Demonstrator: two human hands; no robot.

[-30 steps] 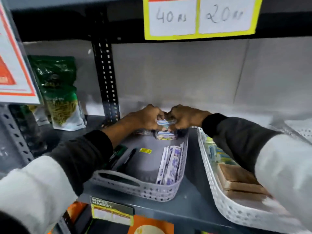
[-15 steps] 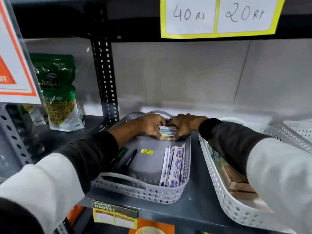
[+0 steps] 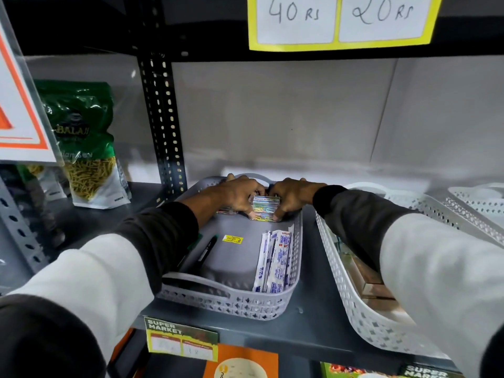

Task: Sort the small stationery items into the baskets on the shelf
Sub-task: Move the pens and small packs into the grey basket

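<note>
- Both hands are reaching into the far end of the grey basket (image 3: 231, 302), which is sitting on the dark shelf (image 3: 308, 331).
- The left hand (image 3: 234, 196) is lying palm down, its fingers curling around the left side of a small clear pack of coloured paper clips (image 3: 266, 208).
- The right hand (image 3: 293, 196) is mirroring it, with its fingertips pressing the pack's right edge, so the pack is sitting pinched between the two hands.
- The pack is lying at the basket's back end, near its right wall, seemingly low against the floor; whether it is touching the floor cannot be told.
- Nearer the camera, flat white and blue packets (image 3: 275, 261) are leaning along the basket's right wall, well apart from both hands.
- A black marker (image 3: 208, 248) is lying along the left side, partly hidden under the left sleeve, and a yellow price sticker (image 3: 232, 239) is showing on the basket floor between the marker and the packets.
- A white basket (image 3: 354, 309) is standing just beside the grey one on the right, holding brown boxes (image 3: 373, 289) under the right forearm.
- A green snack bag (image 3: 87, 143) is standing on the shelf bay to the left.
</note>
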